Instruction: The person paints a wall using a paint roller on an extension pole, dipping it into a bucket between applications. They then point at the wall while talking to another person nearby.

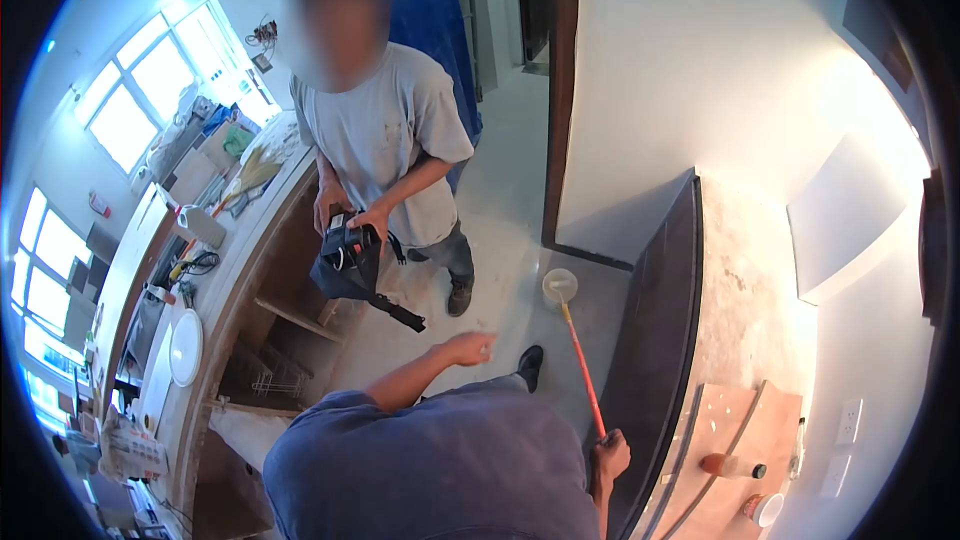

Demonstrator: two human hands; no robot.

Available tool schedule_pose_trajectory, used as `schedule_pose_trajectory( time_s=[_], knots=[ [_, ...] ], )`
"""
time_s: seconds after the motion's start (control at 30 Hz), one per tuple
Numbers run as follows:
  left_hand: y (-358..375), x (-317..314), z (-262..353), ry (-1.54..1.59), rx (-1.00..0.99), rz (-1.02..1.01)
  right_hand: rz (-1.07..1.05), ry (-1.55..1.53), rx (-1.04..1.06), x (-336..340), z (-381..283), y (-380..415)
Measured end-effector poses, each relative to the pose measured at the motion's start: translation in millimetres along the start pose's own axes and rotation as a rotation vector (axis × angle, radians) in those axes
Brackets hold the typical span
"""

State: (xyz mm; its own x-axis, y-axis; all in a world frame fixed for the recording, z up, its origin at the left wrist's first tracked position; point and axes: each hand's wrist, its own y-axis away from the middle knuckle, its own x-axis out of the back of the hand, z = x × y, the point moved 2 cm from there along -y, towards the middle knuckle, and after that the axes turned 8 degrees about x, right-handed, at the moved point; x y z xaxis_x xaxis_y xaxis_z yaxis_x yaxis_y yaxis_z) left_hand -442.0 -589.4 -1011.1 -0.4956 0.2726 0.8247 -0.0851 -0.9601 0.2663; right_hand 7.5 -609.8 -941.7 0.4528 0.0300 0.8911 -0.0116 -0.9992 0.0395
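Note:
My right hand (612,453) is wrapped around the upper end of a long orange pole (585,370). Its yellow lower end reaches into a pale plastic bucket (560,286) on the floor; whatever is at the tip inside cannot be made out. My left hand (470,348) hangs in the air in front of my body, fingers loosely bent and a little apart, with nothing visible in it. Facing me, another person (380,150) in a grey T-shirt holds a black bag-like case with straps (345,262) in both hands.
To the left runs a long counter (215,310) with a white round lid (186,348), a white jug (200,226) and tools. On the right, a dark-sided counter (650,340) carries boards (715,430), a bottle (733,466) and a tub (764,510). A doorway stands behind.

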Motion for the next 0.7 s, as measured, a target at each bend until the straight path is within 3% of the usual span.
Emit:
schedule_pose_trajectory(
  time_s=[0.07, 0.23, 0.43, 0.57, 0.7],
  knots=[
    [6, -6, 3, 0.000, 0.168, -0.449, -0.011, -0.017, -0.014, 0, 3, 6],
    [30, -50, -41, 0.022, 0.312, -0.396, 0.045, -0.026, -0.053, -26, 8, 3],
    [62, -67, -114, -0.018, 0.471, -0.275, 0.010, -0.079, -0.067, -2, -11, 14],
    [70, -65, -108, 0.081, 0.640, -0.325, 0.013, -0.031, -0.032, -21, -1, 5],
    [64, -69, -93, 0.170, 0.555, -0.275, 0.005, -0.012, -0.028, 2, -7, 8]
  ],
)
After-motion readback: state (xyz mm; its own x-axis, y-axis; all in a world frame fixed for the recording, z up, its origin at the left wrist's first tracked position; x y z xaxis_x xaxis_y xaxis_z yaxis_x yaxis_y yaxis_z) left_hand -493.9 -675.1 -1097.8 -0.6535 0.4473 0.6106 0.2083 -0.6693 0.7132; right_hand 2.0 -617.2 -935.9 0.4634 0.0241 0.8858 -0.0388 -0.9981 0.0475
